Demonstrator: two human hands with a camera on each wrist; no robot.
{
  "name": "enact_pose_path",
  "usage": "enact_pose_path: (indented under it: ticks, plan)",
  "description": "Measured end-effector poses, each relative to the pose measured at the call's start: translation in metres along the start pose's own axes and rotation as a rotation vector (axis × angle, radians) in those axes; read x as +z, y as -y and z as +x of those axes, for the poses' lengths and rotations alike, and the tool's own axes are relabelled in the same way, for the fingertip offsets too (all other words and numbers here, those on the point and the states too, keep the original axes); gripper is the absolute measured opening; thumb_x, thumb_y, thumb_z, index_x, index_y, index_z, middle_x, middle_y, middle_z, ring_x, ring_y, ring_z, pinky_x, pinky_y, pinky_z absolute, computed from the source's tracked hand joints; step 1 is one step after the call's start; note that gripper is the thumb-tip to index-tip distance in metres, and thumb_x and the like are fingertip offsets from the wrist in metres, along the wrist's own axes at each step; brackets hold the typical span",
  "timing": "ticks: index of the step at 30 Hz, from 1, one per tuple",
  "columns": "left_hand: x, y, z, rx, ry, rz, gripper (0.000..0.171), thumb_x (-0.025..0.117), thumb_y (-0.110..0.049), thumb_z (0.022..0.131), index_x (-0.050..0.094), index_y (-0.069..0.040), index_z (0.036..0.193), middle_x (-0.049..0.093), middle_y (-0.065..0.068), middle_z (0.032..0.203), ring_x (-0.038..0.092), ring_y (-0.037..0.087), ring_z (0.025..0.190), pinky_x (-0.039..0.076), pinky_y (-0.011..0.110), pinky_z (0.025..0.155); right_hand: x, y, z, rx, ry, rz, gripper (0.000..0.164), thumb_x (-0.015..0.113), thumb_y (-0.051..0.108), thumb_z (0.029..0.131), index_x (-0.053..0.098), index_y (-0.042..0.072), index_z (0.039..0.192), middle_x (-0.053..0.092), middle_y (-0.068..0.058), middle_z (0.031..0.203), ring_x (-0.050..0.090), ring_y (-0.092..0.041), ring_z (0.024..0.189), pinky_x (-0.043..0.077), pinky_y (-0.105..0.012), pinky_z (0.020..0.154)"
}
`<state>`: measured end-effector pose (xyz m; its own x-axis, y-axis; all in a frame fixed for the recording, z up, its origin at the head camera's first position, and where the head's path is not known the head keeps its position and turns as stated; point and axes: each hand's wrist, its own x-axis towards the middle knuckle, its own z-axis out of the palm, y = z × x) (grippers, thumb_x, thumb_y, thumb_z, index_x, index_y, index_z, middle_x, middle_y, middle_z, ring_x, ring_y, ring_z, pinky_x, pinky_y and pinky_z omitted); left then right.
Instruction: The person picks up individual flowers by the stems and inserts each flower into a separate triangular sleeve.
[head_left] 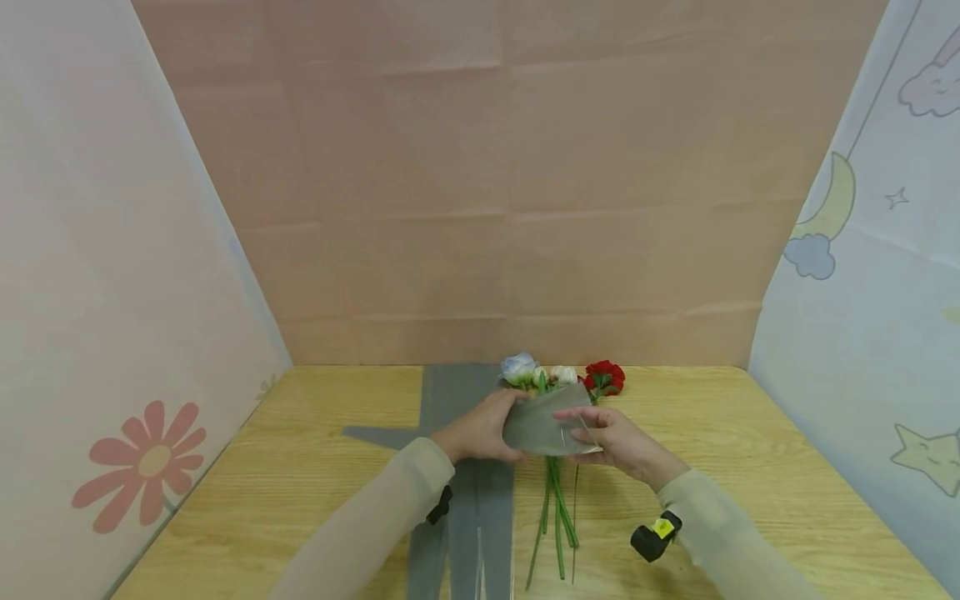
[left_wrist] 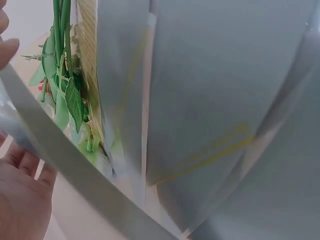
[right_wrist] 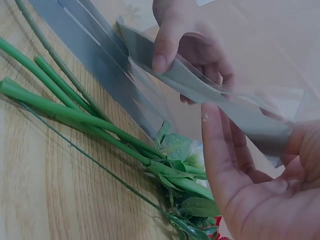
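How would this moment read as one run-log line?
left hand: holds gray sheet | right hand: holds same sheet | sheet: raised over flower stems | flowers: lying on table

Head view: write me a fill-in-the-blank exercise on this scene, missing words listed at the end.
1. The left hand and right hand hold one curved sheet, coloured ____.
2. The rightmost bloom on the table is coloured ____.
3. The thick stems are coloured ____.
4. The crescent moon is printed on the wall to the person's ____.

Missing words: grey; red; green; right.
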<state>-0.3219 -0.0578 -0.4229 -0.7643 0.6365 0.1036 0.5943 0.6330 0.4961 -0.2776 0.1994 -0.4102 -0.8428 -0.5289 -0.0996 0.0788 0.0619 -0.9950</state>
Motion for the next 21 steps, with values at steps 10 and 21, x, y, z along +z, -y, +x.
enact_pose_path:
  ticks: [10,21]
  plan:
    - [-0.002,0.007,0.002,0.023,-0.048,-0.036,0.069,0.080,-0.025,0.078,0.045,-0.012,0.136,0.054,0.005,0.128,0.053,0.017,0.111,0.048,0.033,0.092,0.005,0.010,-0.004,0.057,-0.197,-0.159,0.052,0.044,0.041,0.102,0.057,-0.003,0.127,0.036,-0.029,0.146,0.049,-0.041,0.124,0.052,-0.052,0.089]
    - [-0.004,0.008,0.001,0.002,-0.038,0.000,0.076,0.080,-0.030,0.078,0.042,-0.010,0.140,0.053,0.005,0.129,0.053,0.018,0.112,0.049,0.033,0.091,0.009,0.013,0.000,0.007,-0.362,-0.366,0.035,0.060,0.031,0.096,0.064,-0.002,0.108,0.060,-0.008,0.110,0.056,-0.016,0.094,0.053,-0.036,0.078]
